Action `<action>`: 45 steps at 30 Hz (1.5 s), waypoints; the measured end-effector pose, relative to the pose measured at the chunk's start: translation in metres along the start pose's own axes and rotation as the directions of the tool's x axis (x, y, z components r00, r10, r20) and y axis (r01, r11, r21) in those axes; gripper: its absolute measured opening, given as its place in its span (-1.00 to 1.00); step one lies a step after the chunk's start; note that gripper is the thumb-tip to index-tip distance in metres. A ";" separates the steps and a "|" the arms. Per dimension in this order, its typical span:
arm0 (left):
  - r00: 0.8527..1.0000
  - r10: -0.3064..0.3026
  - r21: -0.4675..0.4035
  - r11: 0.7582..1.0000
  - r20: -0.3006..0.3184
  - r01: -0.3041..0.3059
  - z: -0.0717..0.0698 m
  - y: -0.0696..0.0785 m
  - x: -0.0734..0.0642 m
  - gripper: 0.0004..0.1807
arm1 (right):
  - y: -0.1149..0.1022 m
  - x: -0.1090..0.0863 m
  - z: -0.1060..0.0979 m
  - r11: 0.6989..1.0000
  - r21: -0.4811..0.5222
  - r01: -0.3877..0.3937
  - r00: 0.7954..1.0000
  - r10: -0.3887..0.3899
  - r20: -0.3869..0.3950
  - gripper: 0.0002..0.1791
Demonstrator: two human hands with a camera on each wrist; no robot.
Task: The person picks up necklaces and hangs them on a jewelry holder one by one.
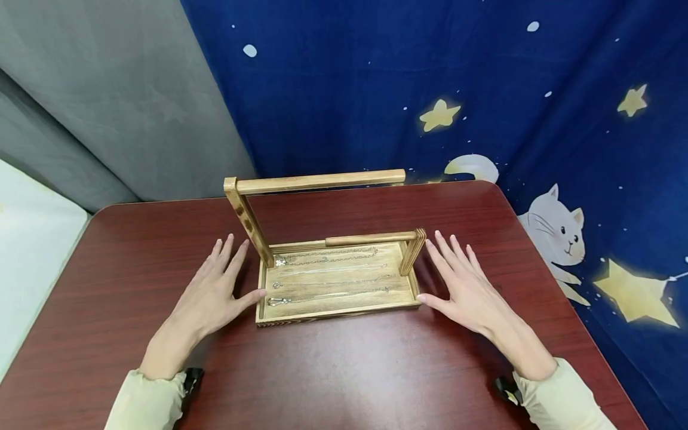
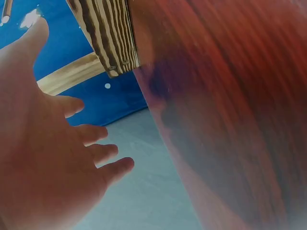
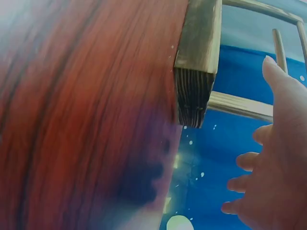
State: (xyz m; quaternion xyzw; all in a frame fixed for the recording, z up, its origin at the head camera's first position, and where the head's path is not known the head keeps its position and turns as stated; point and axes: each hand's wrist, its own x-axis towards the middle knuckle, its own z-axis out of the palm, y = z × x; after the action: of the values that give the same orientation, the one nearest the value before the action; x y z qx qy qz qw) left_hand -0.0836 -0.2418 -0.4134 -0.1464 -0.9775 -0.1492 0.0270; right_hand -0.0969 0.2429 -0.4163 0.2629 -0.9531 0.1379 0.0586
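So there's a wooden tray [image 1: 301, 317] mid-frame with necklaces [image 1: 279, 301] in it. Left hand [image 1: 214, 292] and right hand [image 1: 464, 289] flank it, fingers spread wide.

Table [image 1: 333, 370]: dark red, wood-grained, glossy; far corners rounded. Directly on it: one tray [image 1: 344, 304], wooden, long side running left–right.

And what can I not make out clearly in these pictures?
Head view: links and clasps of the thin silver chain necklaces, too small.
Head view: whether the bare left hand touches the rectangular brown wooden tray; the thumb covers that spot.
Head view: both cream sleeves, cut off by the bottom edge.
Left wrist view: most of the tray, beyond the top edge.
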 end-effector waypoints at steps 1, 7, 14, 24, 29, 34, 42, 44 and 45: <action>1.000 -0.002 -0.004 1.000 0.004 0.002 0.001 0.000 0.000 0.12 | -0.001 0.000 0.000 1.000 0.002 0.005 1.000 -0.005 0.001 0.09; 0.999 -0.019 -0.024 1.000 0.037 0.020 0.004 0.000 0.001 0.12 | -0.008 -0.004 -0.004 1.000 0.012 0.017 1.000 -0.017 0.023 0.09; 0.996 -0.042 -0.055 0.997 0.075 0.046 0.002 0.000 0.007 0.14 | -0.018 -0.011 -0.004 1.000 0.029 0.008 0.999 -0.010 0.042 0.08; 0.993 -0.047 -0.060 0.997 0.104 0.053 0.003 0.001 0.007 0.15 | -0.033 -0.016 -0.007 1.000 0.024 -0.007 0.999 0.006 0.042 0.06; 0.994 -0.034 -0.058 0.998 0.107 0.041 0.003 0.001 0.008 0.14 | -0.039 -0.018 -0.007 1.000 0.021 0.008 0.999 -0.008 0.033 0.04; 0.992 -0.034 -0.063 0.997 0.119 0.042 0.005 0.002 0.010 0.14 | -0.043 -0.018 -0.006 0.999 0.037 0.030 0.999 -0.030 0.019 0.00; 0.992 -0.023 -0.073 0.997 0.120 0.032 0.008 0.003 0.012 0.17 | -0.049 -0.014 -0.004 0.996 0.070 0.046 0.999 -0.047 0.006 -0.06; 0.991 -0.032 -0.072 0.997 0.127 0.041 0.009 0.003 0.012 0.18 | -0.050 -0.011 -0.002 0.996 0.076 0.053 0.998 -0.055 0.015 -0.08; 0.991 -0.036 -0.070 0.996 0.129 0.045 0.009 0.003 0.012 0.19 | -0.050 -0.009 -0.002 0.995 0.078 0.056 0.998 -0.057 0.016 -0.09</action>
State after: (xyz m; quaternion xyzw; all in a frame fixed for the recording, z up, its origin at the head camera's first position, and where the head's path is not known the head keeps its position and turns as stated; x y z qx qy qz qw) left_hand -0.0943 -0.2330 -0.4200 -0.1366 -0.9739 -0.1757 -0.0442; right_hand -0.0629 0.2064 -0.4046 0.2932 -0.9397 0.1707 0.0435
